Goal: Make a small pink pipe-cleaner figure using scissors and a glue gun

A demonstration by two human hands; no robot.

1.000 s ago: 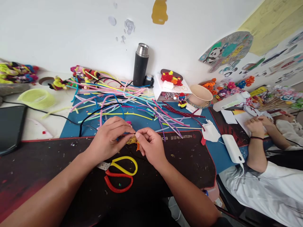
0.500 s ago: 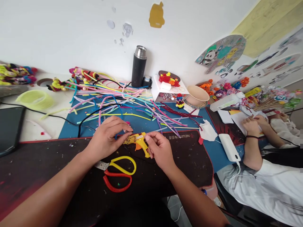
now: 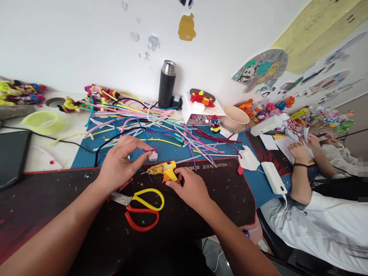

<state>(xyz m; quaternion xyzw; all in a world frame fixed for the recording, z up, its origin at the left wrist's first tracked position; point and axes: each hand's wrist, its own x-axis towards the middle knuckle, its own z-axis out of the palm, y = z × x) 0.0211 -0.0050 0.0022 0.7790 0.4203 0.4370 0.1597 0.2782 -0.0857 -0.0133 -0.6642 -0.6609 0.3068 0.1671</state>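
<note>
My right hand [image 3: 192, 186] closes round the grip of a yellow hot glue gun [image 3: 161, 168], whose dirty nozzle points left. Thumb and forefinger of my left hand [image 3: 122, 159] are pinched together. At their tips is a tiny dark piece, too small to name. Just beyond them a small pink and white item [image 3: 153, 155] shows, and I cannot tell whether the fingers touch it. Below the glue gun lie scissors [image 3: 143, 211] with one yellow and one red handle, their blades partly under my left wrist.
Many coloured pipe cleaners [image 3: 138, 115] are spread behind my hands. A black thermos [image 3: 166, 86], a white box [image 3: 188, 115] and a beige bowl [image 3: 235, 118] stand along the wall. At right are a white power bank [image 3: 273, 178] and a co-worker's arm [image 3: 300, 176]. A tablet [image 3: 13, 159] lies left.
My right hand has shifted from the back of the glue gun down round its grip. The gun has moved slightly left. My left fingertips have drawn back a little from it.
</note>
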